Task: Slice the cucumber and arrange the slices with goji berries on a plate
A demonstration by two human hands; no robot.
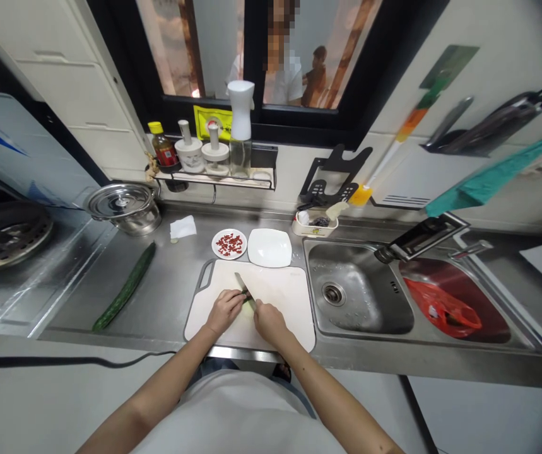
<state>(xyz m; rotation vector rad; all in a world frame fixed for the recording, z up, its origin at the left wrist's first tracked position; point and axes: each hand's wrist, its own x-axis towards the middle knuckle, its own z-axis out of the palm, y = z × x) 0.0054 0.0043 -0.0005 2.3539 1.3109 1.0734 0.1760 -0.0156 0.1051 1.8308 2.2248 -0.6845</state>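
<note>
- Fingers (235, 297) of the left hand (224, 312) are bent and pressed close together, seemingly pinching a small dark green piece (246, 294); how firmly cannot be told.
- That piece is placed near the middle of a white cutting board (294, 306), partly covered by the hand.
- Beside those fingertips, a knife (243, 284) is gripped by the right hand (271, 323), its handle wrapped in curled fingers, its blade pointed away from the body and slanted leftward.
- For safe, even cuts, the left fingertips are best tucked back, with the knuckles used to guide the blade, the piece held flat and short strokes made.
- At the board's far edge, a squarish white plate (269, 247) and a smaller round plate (216, 246) holding red bits (231, 243) are set side by side.
- Leftward, a whole cucumber (127, 287) is laid diagonally on the steel bench (166, 302); rightward, a double sink (368, 293) is fitted.
</note>
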